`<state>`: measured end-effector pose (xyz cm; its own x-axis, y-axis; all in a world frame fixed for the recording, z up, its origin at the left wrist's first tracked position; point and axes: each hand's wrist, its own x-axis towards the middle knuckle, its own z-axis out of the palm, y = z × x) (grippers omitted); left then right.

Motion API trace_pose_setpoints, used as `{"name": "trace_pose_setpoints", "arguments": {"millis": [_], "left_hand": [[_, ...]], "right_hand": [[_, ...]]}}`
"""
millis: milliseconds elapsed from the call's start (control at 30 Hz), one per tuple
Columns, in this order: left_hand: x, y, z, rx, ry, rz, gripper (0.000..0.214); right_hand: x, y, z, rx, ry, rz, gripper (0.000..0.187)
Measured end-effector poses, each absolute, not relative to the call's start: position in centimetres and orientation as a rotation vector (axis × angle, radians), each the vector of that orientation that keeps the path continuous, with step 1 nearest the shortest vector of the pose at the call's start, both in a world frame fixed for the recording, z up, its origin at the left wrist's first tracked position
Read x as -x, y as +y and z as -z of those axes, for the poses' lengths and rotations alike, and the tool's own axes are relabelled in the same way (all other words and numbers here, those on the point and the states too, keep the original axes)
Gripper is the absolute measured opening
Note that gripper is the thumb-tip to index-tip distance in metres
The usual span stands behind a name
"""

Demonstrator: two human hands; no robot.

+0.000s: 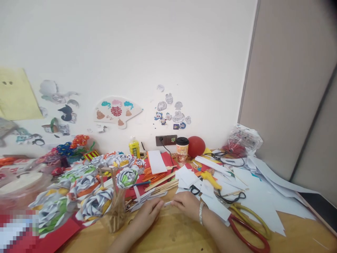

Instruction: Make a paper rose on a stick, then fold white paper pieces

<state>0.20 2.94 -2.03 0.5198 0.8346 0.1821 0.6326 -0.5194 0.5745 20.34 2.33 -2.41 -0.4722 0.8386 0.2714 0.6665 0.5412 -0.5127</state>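
My left hand (147, 215) and my right hand (187, 204) rest on the wooden table (173, 235), fingertips meeting over a small white paper strip (167, 202). Both hands have their fingers curled in a pinch on that strip. A silver bracelet (201, 213) circles my right wrist. A structure of wooden sticks (117, 207) stands just left of my left hand. Black-handled scissors (195, 190) lie just beyond my right hand among white paper scraps (187, 177).
Several folded paper flowers (92, 205) crowd the left side. A yellow glue gun (212, 179), red and yellow hoops (250, 228) and white paper sheets (260, 196) lie right. A paper cup (182, 150), red balloon (196, 146) and yellow glue bottle (134, 147) stand by the wall.
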Motion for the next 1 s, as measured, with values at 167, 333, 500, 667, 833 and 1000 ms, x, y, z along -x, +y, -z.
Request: {"name": "trace_pose_setpoints", "arguments": {"millis": [167,333,500,667,833,1000], "left_hand": [[-0.4,3.1,2.0,-2.305,1.158,-0.687,0.036],[-0.4,3.1,2.0,-2.266,1.125,-0.721,0.025],[-0.3,3.0,2.0,-2.296,1.102,-0.666,0.023],[0.0,3.4,2.5,-2.38,1.219,-0.623,0.029],[0.4,4.1,2.3,-2.354,1.231,-0.569,0.035],[0.5,4.0,1.5,-2.272,1.176,-0.599,0.038]], "right_hand": [[-19.9,1.9,2.4,1.156,-2.234,-0.451,0.023],[-19.7,1.8,2.8,1.137,-2.172,-0.514,0.021],[-19.5,2.0,3.4,1.13,-2.111,-0.584,0.021],[-19.7,2.1,3.1,1.156,-2.131,-0.649,0.019],[-20.9,2.5,2.4,1.154,-2.13,-0.724,0.017],[-21.9,2.9,2.4,1.191,-2.07,-0.802,0.023]]}}
